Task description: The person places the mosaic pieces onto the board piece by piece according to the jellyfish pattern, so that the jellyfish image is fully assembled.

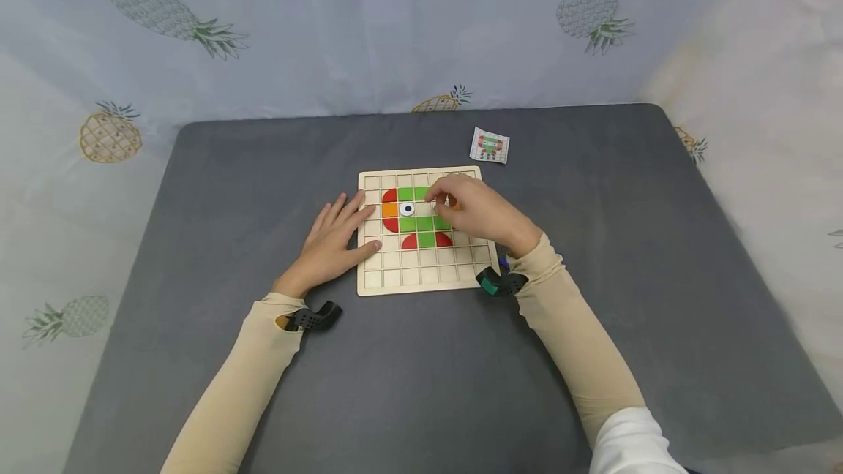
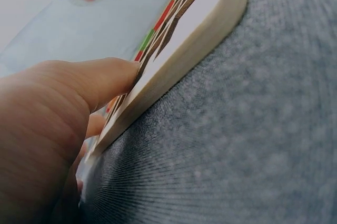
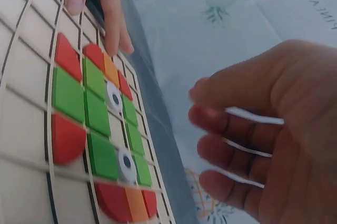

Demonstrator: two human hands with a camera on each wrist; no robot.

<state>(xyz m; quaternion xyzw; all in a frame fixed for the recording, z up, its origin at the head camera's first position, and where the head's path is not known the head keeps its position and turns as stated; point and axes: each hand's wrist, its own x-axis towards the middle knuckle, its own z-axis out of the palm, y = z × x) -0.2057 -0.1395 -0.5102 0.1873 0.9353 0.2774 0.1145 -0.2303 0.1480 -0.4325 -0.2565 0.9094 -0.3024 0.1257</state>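
A wooden grid board (image 1: 391, 280) lies on the table. Several green square tiles (image 1: 426, 239), red rounded tiles (image 1: 391, 224), an orange tile (image 1: 390, 210) and white eye tiles (image 1: 407, 208) form a figure on it. My left hand (image 1: 332, 243) rests at the board's left side, fingers spread and thumb on its edge. Over the figure's right part hovers my right hand (image 1: 484, 209), its thumb and index fingertips close together. In the right wrist view, a bare square separates the two eye tiles (image 3: 126, 163). Whether anything small sits between my right fingertips cannot be seen.
Beyond the board's upper right corner lies a small card (image 1: 490, 145) with a similar coloured figure. The table (image 1: 395, 386) is dark grey, with a pineapple-print cloth (image 1: 369, 28) behind it. Something blue (image 1: 503, 262) shows partly beside my right wrist.
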